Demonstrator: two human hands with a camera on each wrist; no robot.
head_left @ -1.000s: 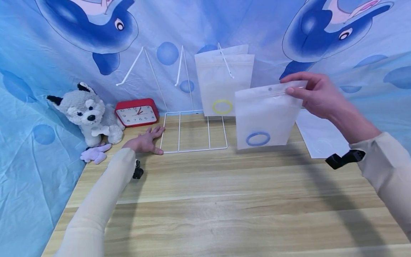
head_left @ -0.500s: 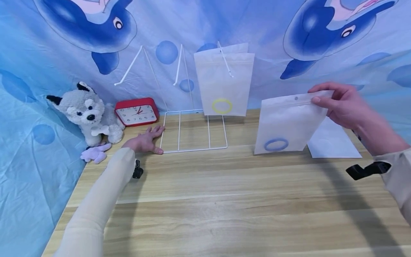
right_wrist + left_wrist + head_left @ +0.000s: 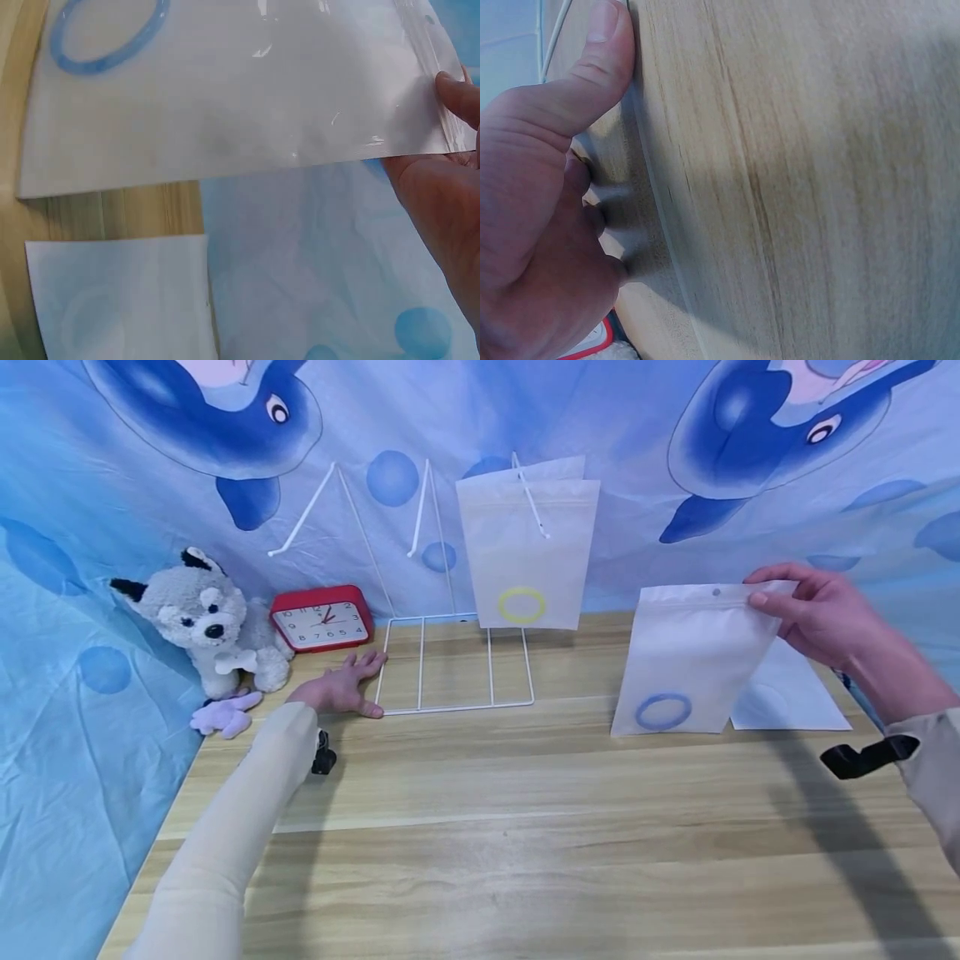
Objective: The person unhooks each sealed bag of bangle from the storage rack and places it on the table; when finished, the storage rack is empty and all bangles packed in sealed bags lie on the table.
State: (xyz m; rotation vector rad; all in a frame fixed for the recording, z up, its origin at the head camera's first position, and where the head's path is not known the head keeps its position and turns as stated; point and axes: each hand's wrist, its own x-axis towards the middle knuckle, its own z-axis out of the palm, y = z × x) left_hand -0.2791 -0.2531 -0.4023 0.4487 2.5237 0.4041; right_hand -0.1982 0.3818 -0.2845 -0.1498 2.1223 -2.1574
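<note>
You are holding the white bag (image 3: 686, 647) above the right part of the table (image 3: 480, 827), its zip end pointing up and the end with the blue ring (image 3: 663, 697) pointing down. Its long axis is leaning: the top is tipping right and the bottom edge is slanting off to the left, and the broad front is facing you. Whether that bottom edge is touching the wood, you cannot tell from these views.

Your right hand (image 3: 828, 618) is pinching the upper right corner, the thumb pressing on the front beside the zip and the fingers lying behind; the forearm is coming in from the right. Just beyond, a flat white packet (image 3: 791, 689) is lying on the table, partly hidden by the bag.

Your left hand (image 3: 341, 687) is resting at the left side of the white wire rack (image 3: 491, 668), palm down, fingers spreading and thumb touching its near left corner. On the rack's right hook, white pouches (image 3: 528, 552) are hanging, the front one showing a yellow ring (image 3: 522, 589). The red clock (image 3: 322, 618) is standing behind your left hand, beside the plush dog (image 3: 213, 618).
</note>
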